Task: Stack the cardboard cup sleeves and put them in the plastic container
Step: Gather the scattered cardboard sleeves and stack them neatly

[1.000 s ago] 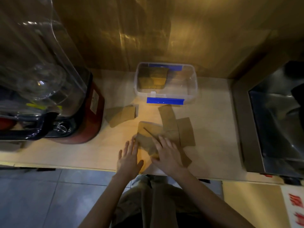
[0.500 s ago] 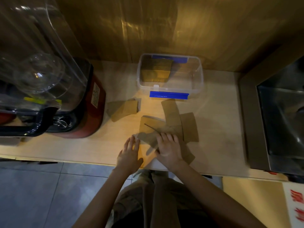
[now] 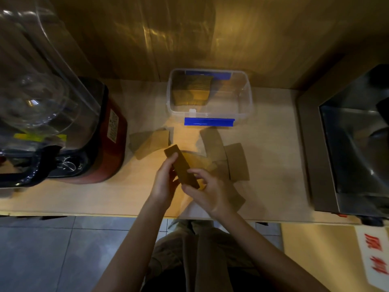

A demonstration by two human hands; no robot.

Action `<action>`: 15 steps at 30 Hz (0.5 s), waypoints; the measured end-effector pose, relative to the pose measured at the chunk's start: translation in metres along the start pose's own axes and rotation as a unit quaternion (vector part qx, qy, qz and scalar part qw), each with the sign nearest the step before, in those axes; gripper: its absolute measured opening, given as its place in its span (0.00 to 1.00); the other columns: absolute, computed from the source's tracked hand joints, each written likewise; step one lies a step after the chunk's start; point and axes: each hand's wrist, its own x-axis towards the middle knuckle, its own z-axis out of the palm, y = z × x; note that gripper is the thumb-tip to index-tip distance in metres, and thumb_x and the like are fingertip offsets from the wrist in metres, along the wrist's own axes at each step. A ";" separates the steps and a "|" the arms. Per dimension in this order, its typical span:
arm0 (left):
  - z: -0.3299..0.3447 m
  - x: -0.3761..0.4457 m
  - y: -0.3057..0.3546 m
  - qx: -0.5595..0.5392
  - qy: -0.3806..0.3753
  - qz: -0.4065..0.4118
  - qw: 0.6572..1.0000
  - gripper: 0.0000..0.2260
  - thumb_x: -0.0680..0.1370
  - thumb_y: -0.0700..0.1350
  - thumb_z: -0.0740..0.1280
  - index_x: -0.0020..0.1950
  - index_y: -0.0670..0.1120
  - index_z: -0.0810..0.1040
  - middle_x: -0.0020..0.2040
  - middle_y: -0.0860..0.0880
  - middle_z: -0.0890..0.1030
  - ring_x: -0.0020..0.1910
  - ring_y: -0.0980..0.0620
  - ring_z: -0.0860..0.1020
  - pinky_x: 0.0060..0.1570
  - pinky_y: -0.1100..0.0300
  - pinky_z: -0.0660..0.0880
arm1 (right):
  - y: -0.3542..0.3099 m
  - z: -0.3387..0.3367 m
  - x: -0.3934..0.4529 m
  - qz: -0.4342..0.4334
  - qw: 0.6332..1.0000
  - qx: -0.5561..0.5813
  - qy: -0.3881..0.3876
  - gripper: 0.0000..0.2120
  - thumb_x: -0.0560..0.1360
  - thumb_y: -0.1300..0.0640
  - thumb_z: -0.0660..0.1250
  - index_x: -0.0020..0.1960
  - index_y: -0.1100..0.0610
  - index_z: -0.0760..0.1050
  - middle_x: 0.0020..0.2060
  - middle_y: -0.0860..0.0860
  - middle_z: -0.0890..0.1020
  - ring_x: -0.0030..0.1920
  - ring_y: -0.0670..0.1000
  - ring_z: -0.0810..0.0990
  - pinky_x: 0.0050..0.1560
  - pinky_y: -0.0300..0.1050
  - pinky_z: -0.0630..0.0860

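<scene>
Sleeve (image 3: pixel 181 167) gripped by left hand (image 3: pixel 165 182) and right hand (image 3: pixel 207 191); lower end hidden behind fingers.

Single head-worn view, wide-angle, looking forward and steeply down over the counter (image 3: pixel 273 165). Near edge of the counter crosses the lower middle; back wall (image 3: pixel 189 39) fills the top. Both forearms enter from the bottom, close to the lens. Floor tiles (image 3: pixel 52 249) show below the near edge at left. Frame edges bow.
</scene>
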 end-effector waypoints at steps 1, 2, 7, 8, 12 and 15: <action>0.005 -0.001 0.000 -0.036 -0.029 -0.008 0.999 0.17 0.71 0.55 0.63 0.54 0.47 0.75 0.48 0.47 0.77 0.53 0.48 0.75 0.49 0.54 0.76 | 0.000 0.002 -0.001 -0.006 1.000 -0.001 0.001 0.18 0.70 0.53 0.70 0.58 0.47 0.73 0.54 0.48 0.76 0.51 0.42 0.72 0.43 0.20 0.67; 0.009 -0.001 -0.001 -0.067 -0.054 -0.018 0.996 0.19 0.69 0.55 0.63 0.56 0.47 0.73 0.49 0.48 0.77 0.53 0.50 0.75 0.46 0.56 0.78 | 0.000 0.003 -0.003 -0.020 1.000 -0.011 0.000 0.18 0.69 0.53 0.70 0.59 0.48 0.72 0.56 0.49 0.76 0.53 0.43 0.72 0.45 0.19 0.65; 0.015 0.007 -0.011 -0.117 -0.032 -0.074 0.990 0.12 0.73 0.52 0.63 0.51 0.47 0.75 0.41 0.49 0.77 0.45 0.52 0.77 0.46 0.57 0.74 | -0.003 -0.012 -0.001 -0.045 0.987 -0.134 -0.074 0.20 0.71 0.48 0.68 0.62 0.50 0.72 0.56 0.45 0.74 0.53 0.42 0.70 0.49 0.27 0.67; 0.014 0.009 -0.014 -0.113 -0.023 -0.093 0.989 0.10 0.73 0.51 0.64 0.48 0.46 0.75 0.39 0.49 0.77 0.42 0.52 0.76 0.44 0.56 0.73 | -0.002 -0.020 0.003 -0.014 0.983 -0.141 -0.117 0.18 0.71 0.44 0.66 0.60 0.48 0.73 0.54 0.45 0.76 0.52 0.43 0.73 0.50 0.34 0.70; 0.002 0.014 -0.031 -0.053 0.029 -0.161 0.985 0.09 0.71 0.47 0.68 0.47 0.44 0.77 0.37 0.47 0.80 0.37 0.49 0.78 0.47 0.53 0.75 | 0.006 -0.046 0.030 0.013 0.984 -0.122 -0.125 0.11 0.76 0.49 0.62 0.50 0.53 0.79 0.41 0.48 0.82 0.43 0.44 0.79 0.46 0.45 0.76; -0.006 0.015 -0.034 -0.094 0.028 -0.192 0.976 0.12 0.70 0.47 0.68 0.51 0.43 0.76 0.38 0.46 0.81 0.36 0.50 0.79 0.39 0.57 0.78 | 0.011 -0.059 0.053 -0.006 0.970 -0.243 0.026 0.08 0.75 0.56 0.62 0.51 0.57 0.77 0.48 0.54 0.83 0.49 0.52 0.80 0.49 0.48 0.76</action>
